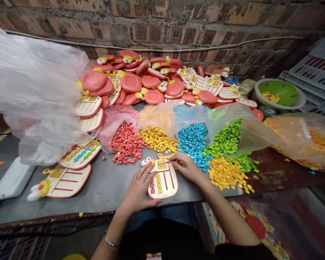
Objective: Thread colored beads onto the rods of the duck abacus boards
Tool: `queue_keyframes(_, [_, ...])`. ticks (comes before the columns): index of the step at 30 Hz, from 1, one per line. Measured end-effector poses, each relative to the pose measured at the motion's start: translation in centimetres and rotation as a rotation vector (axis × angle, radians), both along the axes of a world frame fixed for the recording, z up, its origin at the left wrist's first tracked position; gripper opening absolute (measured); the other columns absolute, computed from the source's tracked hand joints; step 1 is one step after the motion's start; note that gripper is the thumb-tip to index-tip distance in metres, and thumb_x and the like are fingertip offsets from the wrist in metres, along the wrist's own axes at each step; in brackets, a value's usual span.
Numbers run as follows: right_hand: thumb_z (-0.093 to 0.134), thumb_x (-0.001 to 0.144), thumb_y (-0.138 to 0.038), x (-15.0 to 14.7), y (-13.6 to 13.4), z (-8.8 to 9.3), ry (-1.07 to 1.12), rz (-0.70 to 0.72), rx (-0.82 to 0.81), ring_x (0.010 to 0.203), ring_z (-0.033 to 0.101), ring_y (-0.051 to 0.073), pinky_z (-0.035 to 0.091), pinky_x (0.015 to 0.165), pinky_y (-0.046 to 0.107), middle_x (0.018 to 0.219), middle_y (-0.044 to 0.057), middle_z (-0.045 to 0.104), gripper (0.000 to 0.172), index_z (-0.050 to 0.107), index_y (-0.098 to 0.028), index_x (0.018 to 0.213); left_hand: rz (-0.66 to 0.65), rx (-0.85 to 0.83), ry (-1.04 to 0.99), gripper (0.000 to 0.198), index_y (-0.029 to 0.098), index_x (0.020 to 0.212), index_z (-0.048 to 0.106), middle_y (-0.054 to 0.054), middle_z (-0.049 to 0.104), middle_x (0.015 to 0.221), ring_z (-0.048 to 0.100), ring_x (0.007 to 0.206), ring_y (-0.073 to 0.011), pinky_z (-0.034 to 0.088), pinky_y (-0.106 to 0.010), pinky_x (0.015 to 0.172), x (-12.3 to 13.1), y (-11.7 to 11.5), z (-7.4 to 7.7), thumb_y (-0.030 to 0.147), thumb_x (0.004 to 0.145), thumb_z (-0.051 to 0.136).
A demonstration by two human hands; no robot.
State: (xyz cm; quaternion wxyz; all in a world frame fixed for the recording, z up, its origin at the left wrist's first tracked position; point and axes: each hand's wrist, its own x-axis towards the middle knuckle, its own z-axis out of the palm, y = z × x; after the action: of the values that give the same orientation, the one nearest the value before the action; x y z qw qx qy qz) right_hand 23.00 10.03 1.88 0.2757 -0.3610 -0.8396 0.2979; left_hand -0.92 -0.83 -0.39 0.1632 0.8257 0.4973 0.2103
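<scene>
A cream toy board (171, 184) with slots and a bug-eyed yellow head lies on the table in front of me. Red pieces (152, 186) and yellow pieces (159, 183) sit in its two left slots; bare slots run down its right side. My left hand (138, 188) grips the board's left side, thumb by the near edge and fingers over the upper left. At the board's upper right corner, my right hand (186, 167) has its fingertips pinched together near the top of a slot. Whatever is between them is too small to tell.
Beyond the board, piles of red pieces (127, 142), yellow pieces (159, 139), blue pieces (193, 141) and green pieces (227, 137) spill from bags. Orange-yellow pieces (227, 173) lie at right. A filled board (81, 154) rests left, and stacked toys (131, 81) line the brick wall.
</scene>
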Motion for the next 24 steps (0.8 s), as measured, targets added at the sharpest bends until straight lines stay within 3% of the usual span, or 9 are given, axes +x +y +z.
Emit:
queue_keyframes(2, [0.054, 0.091, -0.015, 1.7, 1.0, -0.7, -0.133, -0.184, 0.144, 0.094, 0.058, 0.024, 0.048, 0.082, 0.038, 0.095, 0.009, 0.066, 0.015, 0.068, -0.021, 0.096, -0.005, 0.002, 0.012, 0.083, 0.020, 0.139, 0.040, -0.014, 0.030, 0.155, 0.025, 0.142, -0.0354, 0.031, -0.051, 0.111, 0.0, 0.1, 0.0, 0.044, 0.067, 0.075])
queue_keyframes(4, [0.053, 0.089, -0.011, 2.7, 1.6, -1.4, -0.270, -0.244, 0.227, 0.092, 0.056, 0.026, 0.048, 0.080, 0.039, 0.094, 0.010, 0.065, 0.018, 0.068, -0.021, 0.095, -0.011, -0.001, 0.018, 0.080, 0.021, 0.138, 0.042, -0.014, 0.028, 0.156, 0.023, 0.143, -0.0353, 0.031, -0.051, 0.111, 0.0, 0.1, 0.1, 0.044, 0.069, 0.074])
queue_keyframes(7, [0.052, 0.090, -0.012, 3.2, 1.7, -1.9, -0.287, -0.246, 0.247, 0.090, 0.057, 0.027, 0.048, 0.079, 0.040, 0.092, 0.010, 0.066, 0.017, 0.066, -0.020, 0.095, -0.017, -0.009, 0.030, 0.080, 0.021, 0.140, 0.039, -0.013, 0.025, 0.157, 0.021, 0.144, -0.0346, 0.029, -0.050, 0.112, 0.0, 0.0, 0.3, 0.044, 0.071, 0.072])
queue_keyframes(10, [0.049, 0.092, -0.015, 2.7, 1.0, -1.2, -0.087, -0.254, 0.192, 0.090, 0.060, 0.024, 0.049, 0.080, 0.038, 0.093, 0.009, 0.065, 0.016, 0.064, -0.020, 0.095, -0.017, -0.005, 0.049, 0.087, 0.019, 0.146, 0.029, -0.014, 0.024, 0.158, 0.019, 0.145, -0.0338, 0.027, -0.051, 0.113, 0.2, -0.2, 0.7, 0.043, 0.073, 0.070])
queue_keyframes(14, [0.054, 0.089, -0.016, 1.0, 0.3, -0.2, 0.136, -0.162, -0.018, 0.086, 0.062, 0.021, 0.050, 0.075, 0.033, 0.089, 0.005, 0.066, 0.011, 0.064, -0.020, 0.087, -0.020, 0.030, 0.048, 0.092, 0.018, 0.148, 0.023, -0.014, 0.021, 0.159, 0.014, 0.147, -0.0339, 0.021, -0.052, 0.116, 1.0, -0.2, 1.2, 0.042, 0.073, 0.069])
queue_keyframes(17, [0.056, 0.086, -0.012, -0.5, 0.3, -0.4, 0.112, -0.076, -0.156, 0.082, 0.062, 0.019, 0.048, 0.073, 0.030, 0.086, 0.004, 0.067, 0.011, 0.065, -0.019, 0.086, -0.034, 0.075, 0.054, 0.089, 0.016, 0.146, 0.027, -0.014, 0.026, 0.157, 0.013, 0.147, -0.0342, 0.018, -0.052, 0.117, 1.9, 0.1, 1.1, 0.043, 0.072, 0.069])
queue_keyframes(19, [0.056, 0.085, -0.009, -1.2, 0.4, -0.9, 0.045, -0.065, -0.141, 0.081, 0.060, 0.018, 0.047, 0.073, 0.030, 0.084, 0.004, 0.066, 0.012, 0.065, -0.018, 0.083, -0.037, 0.095, 0.061, 0.084, 0.015, 0.143, 0.032, -0.014, 0.032, 0.154, 0.016, 0.146, -0.0347, 0.017, -0.053, 0.117, 2.4, 0.3, 0.7, 0.044, 0.073, 0.068])
queue_keyframes(24, [0.056, 0.087, -0.008, -1.6, -0.2, -1.8, -0.052, -0.088, 0.103, 0.088, 0.055, 0.020, 0.045, 0.079, 0.033, 0.089, 0.006, 0.059, 0.013, 0.064, -0.017, 0.084, 0.000, 0.104, 0.064, 0.081, 0.013, 0.139, 0.037, -0.015, 0.038, 0.151, 0.022, 0.144, -0.0340, 0.019, -0.052, 0.117, 2.5, 0.4, -0.1, 0.046, 0.072, 0.068])
